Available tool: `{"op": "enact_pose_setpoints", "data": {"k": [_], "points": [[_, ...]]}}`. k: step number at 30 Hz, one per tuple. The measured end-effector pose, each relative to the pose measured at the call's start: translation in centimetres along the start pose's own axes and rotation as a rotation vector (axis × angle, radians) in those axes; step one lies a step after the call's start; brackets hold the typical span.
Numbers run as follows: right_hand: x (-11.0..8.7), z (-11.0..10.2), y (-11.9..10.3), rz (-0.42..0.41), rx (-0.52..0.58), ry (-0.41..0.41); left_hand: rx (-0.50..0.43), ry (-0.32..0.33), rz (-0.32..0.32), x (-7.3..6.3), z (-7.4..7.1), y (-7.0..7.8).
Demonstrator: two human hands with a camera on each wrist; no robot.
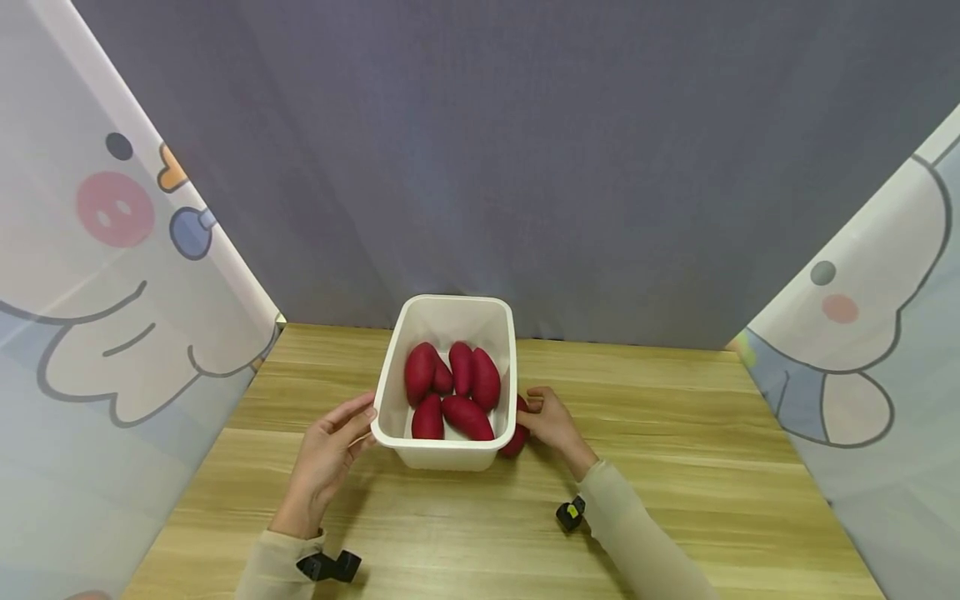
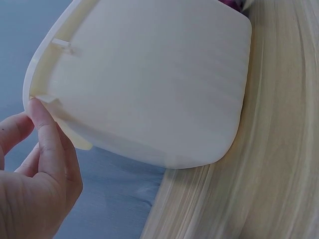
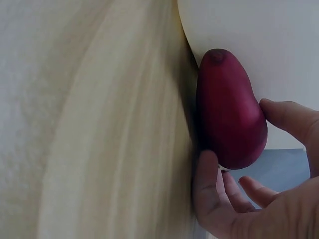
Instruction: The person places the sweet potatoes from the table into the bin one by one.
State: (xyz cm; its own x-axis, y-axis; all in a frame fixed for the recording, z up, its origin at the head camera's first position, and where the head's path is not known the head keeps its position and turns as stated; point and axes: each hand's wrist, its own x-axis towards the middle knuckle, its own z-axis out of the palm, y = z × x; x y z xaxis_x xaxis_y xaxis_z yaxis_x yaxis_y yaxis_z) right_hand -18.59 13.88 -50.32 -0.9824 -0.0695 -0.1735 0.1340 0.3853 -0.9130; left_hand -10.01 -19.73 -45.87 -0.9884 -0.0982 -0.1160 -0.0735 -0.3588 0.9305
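Observation:
In the head view a white plastic bin (image 1: 450,454) stands on the wooden table, with several dark red sweet potatoes (image 1: 467,417) lying inside. My left hand (image 1: 330,454) pinches the bin's near left rim between thumb and fingers; the left wrist view shows the fingertips (image 2: 37,107) at the rim's underside. Outside the bin, against its right wall, is one more sweet potato (image 3: 232,112). My right hand (image 1: 553,423) holds it, the thumb (image 3: 284,117) on one side and a finger (image 3: 207,174) on the other. The hand partly hides it in the head view.
The wooden table (image 1: 675,433) spreads to both sides of the bin and in front. A grey curtain (image 1: 510,167) hangs behind the table's back edge. Cartoon-printed cloths (image 1: 847,350) flank it left and right. Each sleeve carries a small black device (image 1: 570,514).

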Motion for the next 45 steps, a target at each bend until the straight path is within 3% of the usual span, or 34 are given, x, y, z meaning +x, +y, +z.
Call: {"op": "enact_pose_setpoints", "data": {"k": [10,22,35,45], "points": [[-0.1,-0.2,0.4,0.044,0.159,-0.024,0.000,-0.001,0.000,-0.1,0.0,0.0],[-0.2,-2.6,0.4,0.121,0.503,-0.045,0.009,0.003,-0.001,0.0,-0.1,-0.1],[-0.7,-6.5,-3.9,0.039,0.536,-0.049,-0.009,-0.018,-0.002,0.0,-0.1,0.0],[-0.1,-7.1,-9.0,-0.083,0.496,-0.106,-0.005,-0.017,-0.016,0.1,-0.2,0.0]]}}
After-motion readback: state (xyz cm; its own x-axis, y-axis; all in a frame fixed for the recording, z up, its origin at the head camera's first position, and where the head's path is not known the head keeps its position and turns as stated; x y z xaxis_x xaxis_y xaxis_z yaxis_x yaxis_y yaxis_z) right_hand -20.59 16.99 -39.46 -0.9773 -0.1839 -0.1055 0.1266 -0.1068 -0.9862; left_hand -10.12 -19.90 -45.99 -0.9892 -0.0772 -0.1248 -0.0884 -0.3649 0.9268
